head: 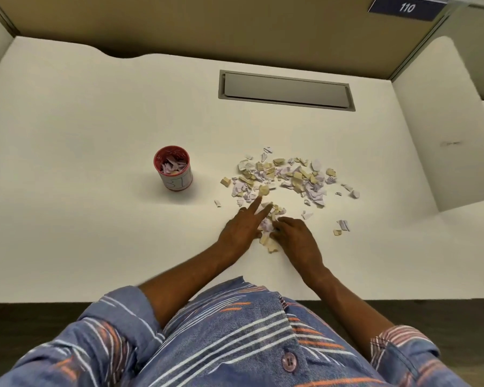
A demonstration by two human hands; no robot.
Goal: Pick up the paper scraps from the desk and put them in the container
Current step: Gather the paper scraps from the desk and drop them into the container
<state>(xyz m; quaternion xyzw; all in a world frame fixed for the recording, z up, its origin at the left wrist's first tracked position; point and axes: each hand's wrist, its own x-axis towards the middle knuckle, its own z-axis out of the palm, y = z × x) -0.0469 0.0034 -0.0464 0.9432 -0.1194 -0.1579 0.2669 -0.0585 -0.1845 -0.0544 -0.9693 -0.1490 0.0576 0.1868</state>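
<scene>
Several white, lilac and tan paper scraps [288, 174] lie scattered on the white desk [95, 135], right of centre. A small heap of scraps [268, 222] sits nearer me, between my two hands. My left hand [239, 233] lies flat on the desk with straight fingers against the heap's left side. My right hand [294, 236] rests on the desk with its fingers curled in against the heap's right side. A small red container [173, 169] with a white label stands upright to the left, holding some scraps.
A grey recessed cable hatch [285, 90] is set into the desk at the back. A tan partition [207, 23] with a blue sign reading 110 rises behind the desk. A white side panel [453, 121] stands on the right. The desk's front edge is close to my body.
</scene>
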